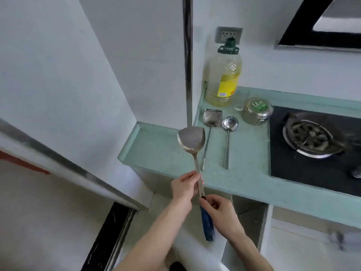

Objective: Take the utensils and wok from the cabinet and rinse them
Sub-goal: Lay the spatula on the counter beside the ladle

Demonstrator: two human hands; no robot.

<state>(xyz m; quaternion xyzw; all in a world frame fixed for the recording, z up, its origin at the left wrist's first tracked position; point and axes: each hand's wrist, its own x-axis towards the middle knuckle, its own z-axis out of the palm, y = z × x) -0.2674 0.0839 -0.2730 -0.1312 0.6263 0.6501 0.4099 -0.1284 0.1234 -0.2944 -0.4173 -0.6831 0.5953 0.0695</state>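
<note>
A metal wok spatula (191, 140) with a blue handle is held upright above the front edge of the green counter (244, 173). My left hand (184, 187) grips its metal shaft. My right hand (219, 214) pinches the shaft just above the blue grip. A second metal spatula (212, 118) and a ladle (230, 125) lie side by side on the counter behind it, handles toward me. No wok is in view.
A large oil bottle (224, 75) stands in the counter's back corner, with a metal clip-lid jar (256, 111) beside it. A gas burner (310, 137) sits in the black hob at right. An open cabinet bay (248, 222) lies below the counter. White walls close off the left.
</note>
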